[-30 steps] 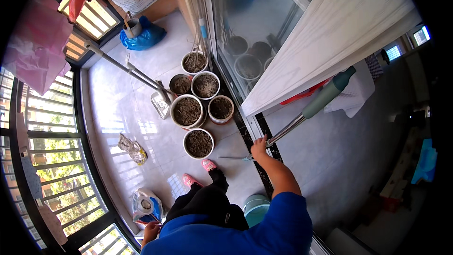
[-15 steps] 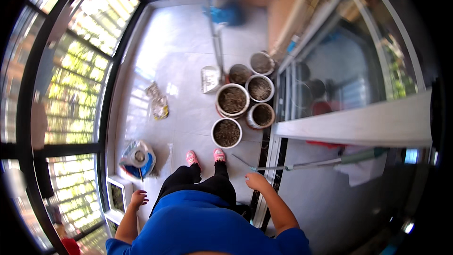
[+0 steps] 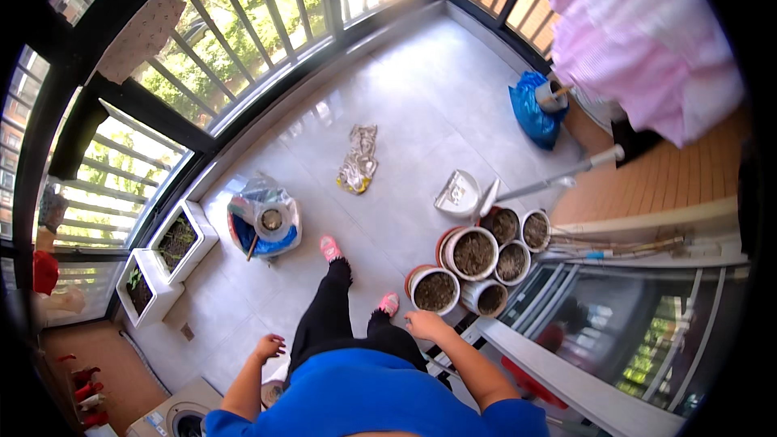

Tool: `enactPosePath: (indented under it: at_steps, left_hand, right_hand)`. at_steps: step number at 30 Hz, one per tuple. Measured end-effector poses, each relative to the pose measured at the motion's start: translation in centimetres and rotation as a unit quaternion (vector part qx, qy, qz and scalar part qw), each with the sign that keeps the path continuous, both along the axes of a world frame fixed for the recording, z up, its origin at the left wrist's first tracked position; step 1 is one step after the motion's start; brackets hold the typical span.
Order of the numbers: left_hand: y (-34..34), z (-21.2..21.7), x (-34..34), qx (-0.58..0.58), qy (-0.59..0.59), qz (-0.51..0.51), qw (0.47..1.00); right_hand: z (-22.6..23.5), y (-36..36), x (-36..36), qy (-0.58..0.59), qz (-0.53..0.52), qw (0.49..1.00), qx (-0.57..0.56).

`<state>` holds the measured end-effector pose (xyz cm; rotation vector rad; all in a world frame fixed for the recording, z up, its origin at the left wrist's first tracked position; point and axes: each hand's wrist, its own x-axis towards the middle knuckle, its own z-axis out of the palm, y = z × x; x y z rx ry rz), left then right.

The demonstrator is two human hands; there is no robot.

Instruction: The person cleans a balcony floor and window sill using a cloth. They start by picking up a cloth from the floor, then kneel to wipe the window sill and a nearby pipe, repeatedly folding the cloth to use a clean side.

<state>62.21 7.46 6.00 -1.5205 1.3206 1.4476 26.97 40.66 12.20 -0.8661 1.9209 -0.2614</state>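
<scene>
My left hand (image 3: pixel 271 346) hangs beside my left thigh with its fingers loosely spread and nothing in them. My right hand (image 3: pixel 425 325) is held at my right side, fingers slightly bent and empty. Just beyond it stands a white pot of soil (image 3: pixel 435 291), apart from the hand as far as I can tell. Behind that pot, a larger soil-filled pot (image 3: pixel 473 253) and several others cluster together. Ahead and left of my feet is a bag-lined bucket (image 3: pixel 298 231) with a light, round container (image 3: pixel 273 218) on top.
A crumpled plastic bag (image 3: pixel 362 154) lies on the tiles. The white dustpan (image 3: pixel 458 194) and a long grey handle (image 3: pixel 558 178) are beside the pots. A blue bag (image 3: pixel 534 117) stands farther back. White planters (image 3: pixel 190 243) line the left; a glass door (image 3: pixel 599 316) is at right.
My view has turned left, so the pots now appear farther right and the planters show at left. My left foot has stepped forward. Both hands remain empty.
</scene>
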Motion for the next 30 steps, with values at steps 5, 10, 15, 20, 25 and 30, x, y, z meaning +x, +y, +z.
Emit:
enactPosePath:
  at_steps: [5,10,15,20,25,30]
  left_hand:
    - [-6.1,-7.6,-4.5,-0.008,0.035,0.065,0.997]
    - [-12.2,-12.6,-17.0,-0.193,0.222,0.042,0.955]
    - [-17.8,-23.4,-28.3,-0.178,0.316,0.067,0.930]
    - [-23.8,-37.8,-37.2,-0.179,0.359,-0.016,0.916]
    - [-26.9,-48.9,-47.0,-0.193,0.326,-0.161,0.911]
    - [-26.6,-55.6,-52.5,-0.225,0.343,-0.260,0.874]
  right_hand:
    - [-5.7,-12.7,-7.8,0.004,-0.011,1.000,-0.012]
    - [-19.4,-22.9,-15.5,0.074,-0.085,0.994,0.000]
    - [-39.8,-31.2,-22.2,0.150,-0.144,0.978,-0.028]
    - [-54.0,-39.4,-26.6,0.172,-0.192,0.965,-0.054]
    - [-64.0,-42.1,-31.0,0.278,-0.289,0.910,-0.108]
    - [-67.8,-41.6,-32.5,0.245,-0.251,0.933,-0.076]
